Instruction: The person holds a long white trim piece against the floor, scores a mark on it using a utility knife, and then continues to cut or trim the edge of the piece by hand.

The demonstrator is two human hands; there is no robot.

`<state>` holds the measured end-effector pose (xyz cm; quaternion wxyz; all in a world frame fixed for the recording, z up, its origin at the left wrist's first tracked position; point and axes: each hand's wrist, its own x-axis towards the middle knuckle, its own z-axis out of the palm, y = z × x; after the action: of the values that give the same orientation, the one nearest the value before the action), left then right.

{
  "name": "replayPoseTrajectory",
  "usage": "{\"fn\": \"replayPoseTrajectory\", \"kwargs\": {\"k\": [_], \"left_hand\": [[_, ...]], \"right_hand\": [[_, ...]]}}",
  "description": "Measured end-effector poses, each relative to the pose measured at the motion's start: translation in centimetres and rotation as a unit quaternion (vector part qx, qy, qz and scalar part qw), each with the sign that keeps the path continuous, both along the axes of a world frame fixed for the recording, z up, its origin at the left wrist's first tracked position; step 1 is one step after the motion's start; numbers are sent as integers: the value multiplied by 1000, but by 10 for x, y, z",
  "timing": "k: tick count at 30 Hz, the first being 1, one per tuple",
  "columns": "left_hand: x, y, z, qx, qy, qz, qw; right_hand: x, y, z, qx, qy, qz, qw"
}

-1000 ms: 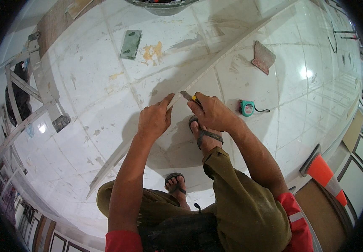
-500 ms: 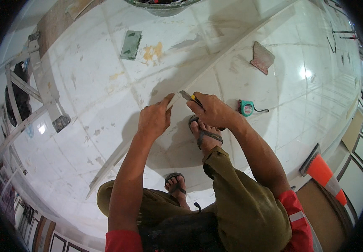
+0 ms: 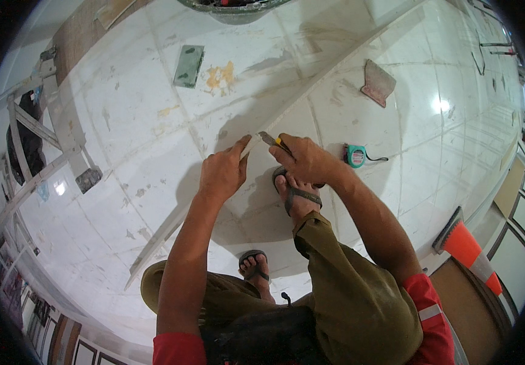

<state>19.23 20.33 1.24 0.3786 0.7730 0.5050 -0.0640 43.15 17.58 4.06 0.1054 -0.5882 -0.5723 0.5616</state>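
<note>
A long, thin white strip (image 3: 311, 91) runs diagonally from beside my left knee to the far right. My left hand (image 3: 223, 173) grips it near the middle, fingers closed round it. My right hand (image 3: 303, 159) is closed on a hand tool (image 3: 268, 138) with a short grey metal head and a yellow-and-black handle. The tool's head meets the strip just beyond my left fingertips. My right palm hides most of the handle, so whether it is a knife or snips I cannot tell. A teal tape measure (image 3: 355, 156) with a black strap lies right of my right hand.
On the stained white tile floor (image 3: 122, 182) lie a green rectangular plate (image 3: 189, 66) and a reddish flat piece (image 3: 378, 83). A round tub (image 3: 235, 13) stands at the far edge. A metal frame (image 3: 37, 128) is at left, an orange cone (image 3: 466, 246) at right.
</note>
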Motion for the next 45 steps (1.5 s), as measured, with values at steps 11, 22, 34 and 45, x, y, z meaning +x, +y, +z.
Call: {"fn": "replayPoseTrajectory", "kwargs": {"k": [11,22,34,45], "left_hand": [[-4,-3,-3,20,0,-4,1000],[0,-2,-6,36,-22,-1,999],[1,-4,-7,46,-31,0,998],[1,3,-1,15,10,-10,1000]], "right_hand": [[-9,-4,4,-23,6,-33,999],[-21,-25,-4,22,22,-103,994],[-23,-29,-9,29,10,-112,993],[-20,-20,-1,-75,40,-128,988]]}}
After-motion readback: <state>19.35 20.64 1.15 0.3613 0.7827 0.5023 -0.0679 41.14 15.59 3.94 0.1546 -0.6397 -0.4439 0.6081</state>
